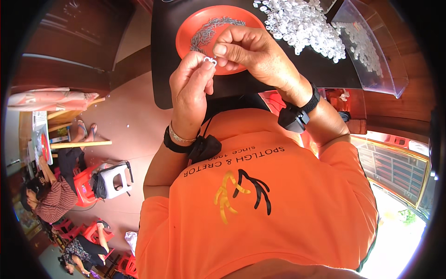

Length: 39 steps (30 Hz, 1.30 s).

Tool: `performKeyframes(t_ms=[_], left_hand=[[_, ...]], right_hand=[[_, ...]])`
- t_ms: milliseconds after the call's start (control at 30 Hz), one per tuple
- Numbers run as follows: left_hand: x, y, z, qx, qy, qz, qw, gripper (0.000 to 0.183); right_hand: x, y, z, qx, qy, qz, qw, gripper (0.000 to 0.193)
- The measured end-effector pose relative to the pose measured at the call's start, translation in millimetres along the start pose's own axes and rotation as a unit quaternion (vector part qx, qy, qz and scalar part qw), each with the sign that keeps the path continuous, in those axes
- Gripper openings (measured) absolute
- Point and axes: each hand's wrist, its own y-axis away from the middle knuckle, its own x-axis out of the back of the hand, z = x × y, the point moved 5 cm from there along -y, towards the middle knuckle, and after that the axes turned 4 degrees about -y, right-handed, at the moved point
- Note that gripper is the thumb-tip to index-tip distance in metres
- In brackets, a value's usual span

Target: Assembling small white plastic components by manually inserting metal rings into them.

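Over a red plate on the dark table, my two hands meet close together. My left hand is closed, pinching a small white plastic clip between thumb and forefinger. My right hand is closed in a pinch right beside the clip, on what looks like a tiny grey nail, mostly covered by the fingers. Many loose grey nails lie in the plate in a curved heap. To the right of the plate spreads a large pile of similar white clips.
A clear plastic bin holding more white pieces lies at the table's right end. The dark table has its rounded near corner by my left wrist. Away to the left, other people sit near red stools and a white stool.
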Motion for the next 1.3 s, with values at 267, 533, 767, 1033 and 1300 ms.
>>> performKeyframes(t_ms=[267,533,767,1033,1300], left_hand=[[-2,2,1,-0.005,-0.022,-0.022,1.000,0.020],[-5,4,-3,-0.022,-0.056,-0.020,0.998,0.023],[4,3,-11,0.028,-0.056,-0.009,0.998,0.020],[11,0,-15,0.063,0.020,0.004,0.998,0.017],[4,0,-17,0.078,0.008,-0.021,0.997,0.018]], right_hand=[[-4,0,8,0.017,0.021,-0.021,0.999,0.016],[-5,5,9,0.060,0.104,0.010,0.993,0.014],[24,6,-4,0.061,0.184,0.022,0.981,0.016],[143,7,-10,0.033,0.664,0.130,0.735,0.018],[141,4,5,0.036,0.734,0.085,0.673,0.014]])
